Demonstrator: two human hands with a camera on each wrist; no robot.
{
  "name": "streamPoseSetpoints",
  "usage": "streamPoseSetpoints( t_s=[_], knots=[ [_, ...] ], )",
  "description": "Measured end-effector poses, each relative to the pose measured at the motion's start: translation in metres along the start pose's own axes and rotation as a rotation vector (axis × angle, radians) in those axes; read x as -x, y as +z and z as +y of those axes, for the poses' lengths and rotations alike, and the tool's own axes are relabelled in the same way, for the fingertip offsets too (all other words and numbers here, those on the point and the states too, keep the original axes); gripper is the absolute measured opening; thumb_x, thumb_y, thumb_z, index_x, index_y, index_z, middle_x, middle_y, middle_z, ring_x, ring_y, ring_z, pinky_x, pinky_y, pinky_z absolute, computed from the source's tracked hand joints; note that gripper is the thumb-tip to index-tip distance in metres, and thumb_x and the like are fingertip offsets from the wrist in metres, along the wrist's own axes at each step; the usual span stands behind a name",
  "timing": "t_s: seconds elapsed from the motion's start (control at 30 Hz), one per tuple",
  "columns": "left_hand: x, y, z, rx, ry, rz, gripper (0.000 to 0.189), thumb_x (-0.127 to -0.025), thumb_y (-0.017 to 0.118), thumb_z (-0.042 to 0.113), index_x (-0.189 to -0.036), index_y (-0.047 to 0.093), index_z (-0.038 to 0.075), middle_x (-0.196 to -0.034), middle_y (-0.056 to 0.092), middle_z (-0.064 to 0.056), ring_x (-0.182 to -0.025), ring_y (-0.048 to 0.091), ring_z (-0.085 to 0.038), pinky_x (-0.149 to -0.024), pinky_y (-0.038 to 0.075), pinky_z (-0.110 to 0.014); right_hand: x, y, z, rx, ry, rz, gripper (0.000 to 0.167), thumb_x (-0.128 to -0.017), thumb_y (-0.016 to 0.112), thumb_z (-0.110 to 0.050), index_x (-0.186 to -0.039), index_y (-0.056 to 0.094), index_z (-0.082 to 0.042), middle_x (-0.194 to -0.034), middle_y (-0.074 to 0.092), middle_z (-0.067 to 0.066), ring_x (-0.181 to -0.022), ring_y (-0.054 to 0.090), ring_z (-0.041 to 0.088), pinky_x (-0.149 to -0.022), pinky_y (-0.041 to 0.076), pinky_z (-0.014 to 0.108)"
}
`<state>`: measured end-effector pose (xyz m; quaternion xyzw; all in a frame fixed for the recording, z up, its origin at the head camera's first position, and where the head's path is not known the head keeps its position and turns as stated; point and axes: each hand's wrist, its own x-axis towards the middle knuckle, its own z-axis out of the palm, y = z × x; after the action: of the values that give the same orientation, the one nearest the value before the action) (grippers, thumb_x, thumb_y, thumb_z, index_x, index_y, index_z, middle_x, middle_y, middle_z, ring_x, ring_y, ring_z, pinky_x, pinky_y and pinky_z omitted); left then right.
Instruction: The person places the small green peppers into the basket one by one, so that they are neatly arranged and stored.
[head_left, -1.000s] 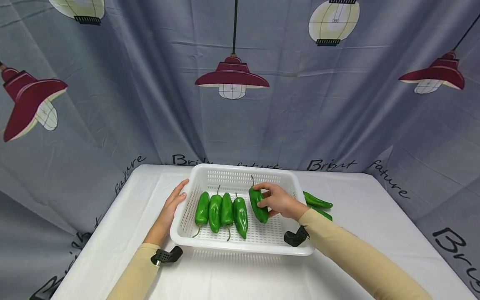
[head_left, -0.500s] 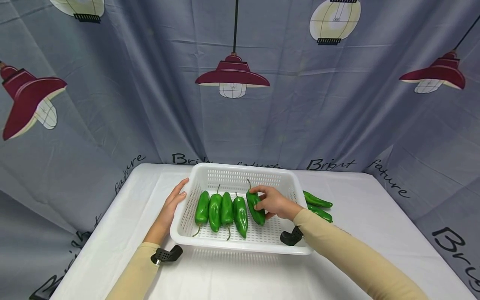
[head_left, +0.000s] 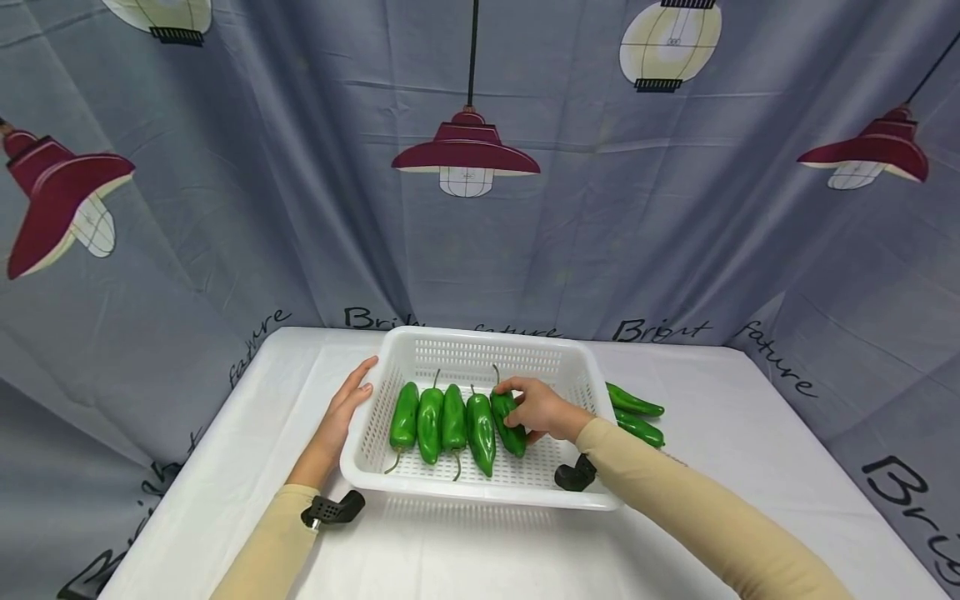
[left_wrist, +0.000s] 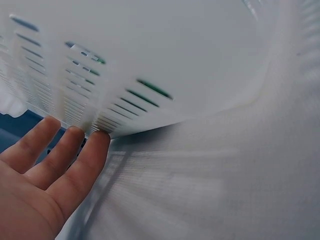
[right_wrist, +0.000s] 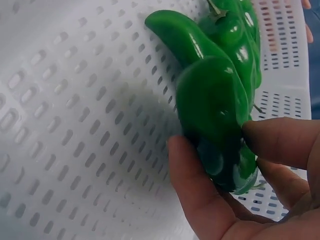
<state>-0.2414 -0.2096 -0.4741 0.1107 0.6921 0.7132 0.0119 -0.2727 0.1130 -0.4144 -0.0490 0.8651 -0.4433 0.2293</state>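
Note:
A white perforated plastic basket [head_left: 480, 494] holds a row of several green chili peppers [head_left: 453, 419] laid side by side. My right hand [head_left: 546, 408] pinches another green chili pepper [head_left: 514, 443] between thumb and fingers, low inside the basket at the right end of that row. In the right wrist view, this pepper [right_wrist: 207, 97] overlaps its neighbour, and the fingertips grip its near end. My left hand [head_left: 333, 429] stays at the basket's left side, fingers extended. From the left wrist, those straight fingertips [left_wrist: 95, 145] meet the slotted outer wall [left_wrist: 200, 60].
Two more green chili peppers [head_left: 636, 400] lie on the white-covered table [head_left: 720, 392], just right of the basket and partly hidden by its wall and my right sleeve. A grey-blue curtain [head_left: 600, 250] with printed lamps hangs behind the table.
My right hand has moved left and slightly nearer with its pepper, bringing it alongside the row. My left hand has stayed put at the basket's side.

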Motion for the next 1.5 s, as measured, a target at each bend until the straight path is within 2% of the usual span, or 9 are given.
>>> streamPoseSetpoints(
  t_s=[0.17,0.2,0.3,0.43,0.53,0.73,0.97,1.2,1.5],
  knots=[
    [-0.0001,-0.0001,0.0002,-0.006,-0.003,0.000,0.058,-0.109,0.030,0.023,-0.163,0.015,0.011,-0.171,0.016,-0.017,-0.150,0.031,-0.032,-0.101,0.042,-0.012,0.0009,0.0019,0.0013,-0.018,-0.022,-0.007,0.059,-0.085,0.060,0.018,-0.138,0.057,-0.007,-0.121,0.062,0.025,-0.092,0.071,0.029,-0.065,0.063,0.047],
    [-0.0001,0.0002,0.0005,0.000,0.001,-0.004,0.058,-0.109,0.030,0.023,-0.163,0.014,0.010,-0.171,0.016,-0.018,-0.151,0.025,-0.040,-0.101,0.041,-0.012,0.0013,0.0022,0.0014,-0.020,-0.026,-0.010,0.060,-0.084,0.059,0.019,-0.139,0.057,-0.006,-0.120,0.062,0.025,-0.091,0.071,0.029,-0.065,0.063,0.047],
    [-0.0001,-0.0001,0.0000,0.002,0.003,-0.004,0.058,-0.109,0.031,0.023,-0.163,0.014,0.010,-0.171,0.015,-0.018,-0.152,0.025,-0.039,-0.101,0.041,-0.012,0.0012,0.0033,0.0017,-0.028,-0.027,-0.012,0.062,-0.082,0.058,0.021,-0.138,0.057,-0.005,-0.117,0.064,0.025,-0.088,0.071,0.028,-0.065,0.063,0.047],
    [-0.0001,-0.0010,-0.0015,-0.002,0.000,-0.001,0.058,-0.109,0.032,0.024,-0.163,0.015,0.010,-0.170,0.016,-0.018,-0.144,0.038,-0.018,-0.102,0.042,-0.013,0.0014,0.0044,0.0020,-0.003,-0.030,-0.015,0.062,-0.082,0.059,0.021,-0.139,0.056,-0.004,-0.118,0.064,0.025,-0.090,0.071,0.028,-0.064,0.063,0.046],
    [-0.0003,-0.0013,-0.0022,0.000,-0.001,0.001,0.058,-0.109,0.032,0.025,-0.163,0.015,0.011,-0.170,0.017,-0.018,-0.136,0.041,-0.005,-0.102,0.042,-0.013,0.0016,0.0048,0.0017,0.013,-0.032,-0.024,0.062,-0.083,0.059,0.020,-0.140,0.055,-0.004,-0.120,0.064,0.025,-0.091,0.071,0.028,-0.064,0.063,0.046],
    [0.0008,0.0003,-0.0004,0.004,0.009,-0.005,0.058,-0.109,0.032,0.024,-0.163,0.015,0.010,-0.171,0.016,-0.018,-0.148,0.031,-0.029,-0.102,0.042,-0.013,0.0030,0.0054,-0.0003,0.013,-0.018,-0.030,0.062,-0.085,0.060,0.020,-0.142,0.054,-0.003,-0.117,0.063,0.025,-0.088,0.071,0.028,-0.063,0.063,0.045],
    [0.0011,-0.0005,-0.0006,-0.002,0.005,-0.003,0.058,-0.109,0.032,0.025,-0.163,0.016,0.010,-0.170,0.017,-0.018,-0.130,0.043,0.001,-0.101,0.042,-0.013,0.0029,0.0057,-0.0014,0.001,-0.011,-0.029,0.064,-0.085,0.059,0.019,-0.144,0.051,-0.005,-0.115,0.063,0.024,-0.080,0.072,0.026,-0.062,0.063,0.045],
    [0.0013,-0.0012,-0.0004,-0.017,-0.004,0.005,0.058,-0.109,0.032,0.025,-0.163,0.016,0.011,-0.170,0.017,-0.018,-0.135,0.040,-0.004,-0.102,0.041,-0.012,0.0029,0.0040,-0.0010,0.012,-0.024,-0.025,0.063,-0.086,0.058,0.017,-0.145,0.051,-0.005,-0.117,0.063,0.024,-0.080,0.073,0.026,-0.061,0.063,0.046],
    [0.0009,0.0002,0.0000,-0.006,0.007,-0.001,0.058,-0.109,0.031,0.024,-0.163,0.016,0.010,-0.170,0.017,-0.019,-0.125,0.046,0.011,-0.100,0.042,-0.012,0.0043,-0.0011,-0.0012,0.019,-0.019,-0.030,0.063,-0.087,0.060,0.015,-0.146,0.050,-0.005,-0.123,0.062,0.026,-0.082,0.073,0.026,-0.061,0.063,0.044]
  ],
)
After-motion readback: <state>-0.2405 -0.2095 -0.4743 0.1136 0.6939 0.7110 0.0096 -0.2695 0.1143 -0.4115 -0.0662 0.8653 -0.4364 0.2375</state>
